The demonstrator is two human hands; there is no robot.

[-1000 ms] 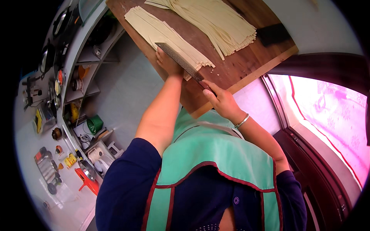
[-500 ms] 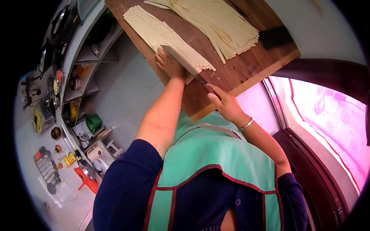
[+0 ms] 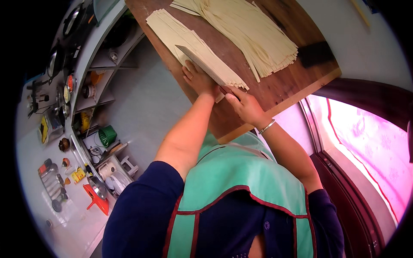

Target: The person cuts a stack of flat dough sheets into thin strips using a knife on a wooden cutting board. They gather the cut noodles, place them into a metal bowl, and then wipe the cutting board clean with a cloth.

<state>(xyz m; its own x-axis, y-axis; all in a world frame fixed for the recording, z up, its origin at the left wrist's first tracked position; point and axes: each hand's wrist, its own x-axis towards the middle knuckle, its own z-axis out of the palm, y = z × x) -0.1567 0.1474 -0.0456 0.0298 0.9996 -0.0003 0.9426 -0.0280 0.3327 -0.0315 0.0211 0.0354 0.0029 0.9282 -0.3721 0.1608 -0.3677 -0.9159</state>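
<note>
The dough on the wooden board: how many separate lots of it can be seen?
2. One folded dough sheet lies under the knife by the left hand; one pile of cut noodles lies further right. The top edge may hide more.

Bare board [image 3: 279, 92] between folded dough [image 3: 193, 47] and noodle pile [image 3: 254, 36] leaves a narrow lane. Dark block [image 3: 316, 53] crowds the far corner; knife [image 3: 202, 64] spans the dough.

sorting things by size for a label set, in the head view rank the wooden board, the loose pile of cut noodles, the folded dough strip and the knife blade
1. wooden board
2. loose pile of cut noodles
3. folded dough strip
4. knife blade
The board runs past the picture's top edge, so it shows only in part. The strip and pile look fairly close.
</note>
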